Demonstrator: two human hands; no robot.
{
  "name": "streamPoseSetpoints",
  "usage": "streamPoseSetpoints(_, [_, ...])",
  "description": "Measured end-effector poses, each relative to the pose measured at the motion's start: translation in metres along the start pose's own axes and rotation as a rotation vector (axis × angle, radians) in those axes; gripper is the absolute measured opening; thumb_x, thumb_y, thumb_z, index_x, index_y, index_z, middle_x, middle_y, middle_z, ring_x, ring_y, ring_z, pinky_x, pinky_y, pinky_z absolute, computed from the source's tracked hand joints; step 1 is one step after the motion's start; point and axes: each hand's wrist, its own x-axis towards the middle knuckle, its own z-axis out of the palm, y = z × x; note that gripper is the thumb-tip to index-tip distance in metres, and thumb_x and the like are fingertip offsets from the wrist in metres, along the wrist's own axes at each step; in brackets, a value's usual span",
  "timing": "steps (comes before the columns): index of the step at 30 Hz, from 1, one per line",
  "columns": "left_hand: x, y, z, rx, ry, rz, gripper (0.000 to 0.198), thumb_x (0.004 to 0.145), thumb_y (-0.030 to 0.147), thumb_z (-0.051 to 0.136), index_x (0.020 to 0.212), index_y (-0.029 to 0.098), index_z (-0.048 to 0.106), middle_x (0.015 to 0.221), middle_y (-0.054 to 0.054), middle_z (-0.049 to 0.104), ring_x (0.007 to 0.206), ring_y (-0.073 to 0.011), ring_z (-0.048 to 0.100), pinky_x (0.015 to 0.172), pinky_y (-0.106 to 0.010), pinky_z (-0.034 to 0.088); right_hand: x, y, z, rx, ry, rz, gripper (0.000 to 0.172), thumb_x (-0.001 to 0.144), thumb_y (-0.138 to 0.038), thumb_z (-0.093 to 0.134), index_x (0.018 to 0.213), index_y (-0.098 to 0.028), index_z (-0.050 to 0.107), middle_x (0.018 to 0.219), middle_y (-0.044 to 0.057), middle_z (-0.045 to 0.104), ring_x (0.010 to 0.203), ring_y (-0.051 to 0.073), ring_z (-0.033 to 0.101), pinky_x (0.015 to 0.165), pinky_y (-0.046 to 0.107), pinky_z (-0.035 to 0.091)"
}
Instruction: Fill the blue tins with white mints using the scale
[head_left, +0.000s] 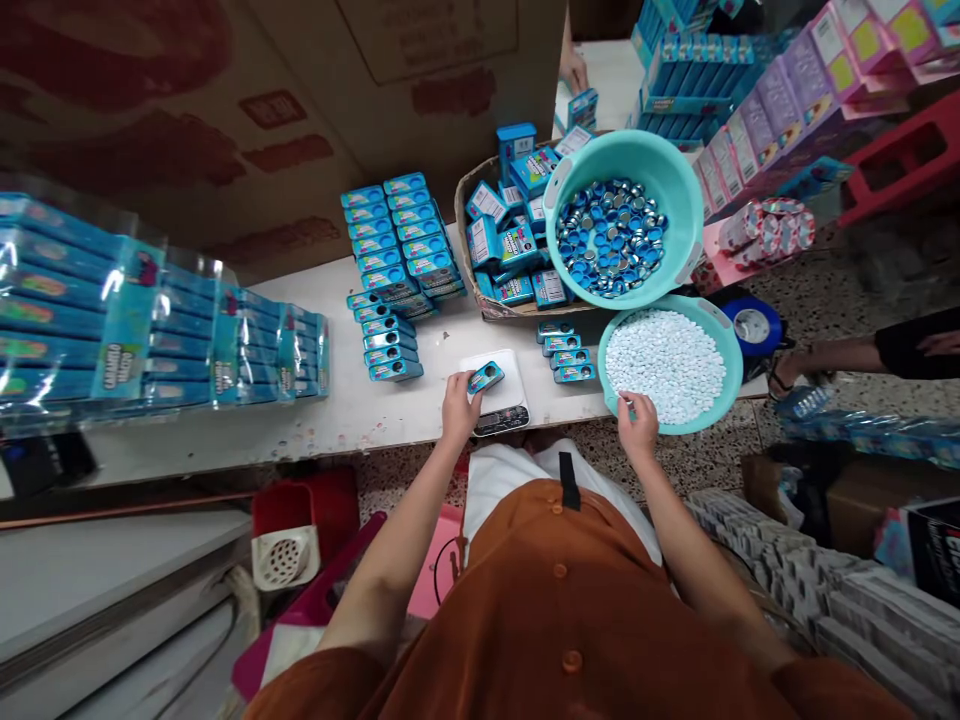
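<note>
My left hand [459, 408] grips a small blue candy box [486, 377] by its near left end, tilted over the white kitchen scale [514, 385]. A dark round opening shows on the box's upper face. My right hand [637, 425] is at the near left rim of a turquoise basin [731, 375] filled with small white candies [667, 360]. Its fingertips are pinched together, and whatever is between them is too small to make out. Right of the scale stands a short row of blue boxes [574, 373]; more stacked boxes [394, 370] are on its left.
Behind, a second turquoise basin [694, 200] holds blue and silver caps [611, 235], beside a carton [491, 312] of blue boxes. Plastic-wrapped packs [187, 330] line the table's left. A large cardboard box [300, 130] stands at the back. Another person's hand [576, 72] shows beyond it.
</note>
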Motion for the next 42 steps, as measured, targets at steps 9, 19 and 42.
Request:
streamPoseSetpoints(9, [-0.029, -0.021, -0.004, 0.097, 0.023, -0.108, 0.08, 0.074, 0.032, 0.07, 0.141, 0.017, 0.03, 0.129, -0.016, 0.044, 0.126, -0.0298, 0.04, 0.106, -0.044, 0.036, -0.006, 0.004, -0.004, 0.012, 0.001, 0.041, 0.026, 0.091, -0.033, 0.043, 0.095, -0.017, 0.063, 0.09, 0.009, 0.064, 0.083, 0.02, 0.057, 0.08, 0.035, 0.047])
streamPoseSetpoints(19, [-0.116, -0.042, -0.009, 0.163, 0.009, -0.243, 0.068, 0.075, 0.035, 0.067, 0.134, 0.016, 0.038, 0.121, -0.014, 0.049, 0.121, -0.0316, 0.044, 0.103, -0.048, 0.039, -0.007, 0.011, -0.003, -0.005, 0.013, 0.044, 0.026, 0.091, -0.033, 0.044, 0.094, -0.017, 0.064, 0.091, 0.01, 0.065, 0.085, 0.02, 0.057, 0.082, 0.036, 0.046])
streamPoseSetpoints(42, [-0.153, -0.051, -0.014, 0.168, -0.006, -0.29, 0.062, 0.078, 0.04, 0.063, 0.131, 0.014, 0.045, 0.119, -0.015, 0.052, 0.118, -0.0312, 0.046, 0.103, -0.048, 0.039, 0.051, 0.073, 0.017, -0.272, -0.123, 0.127, 0.039, 0.093, -0.05, 0.034, 0.087, -0.018, 0.055, 0.092, 0.011, 0.057, 0.083, 0.02, 0.049, 0.074, 0.031, 0.037])
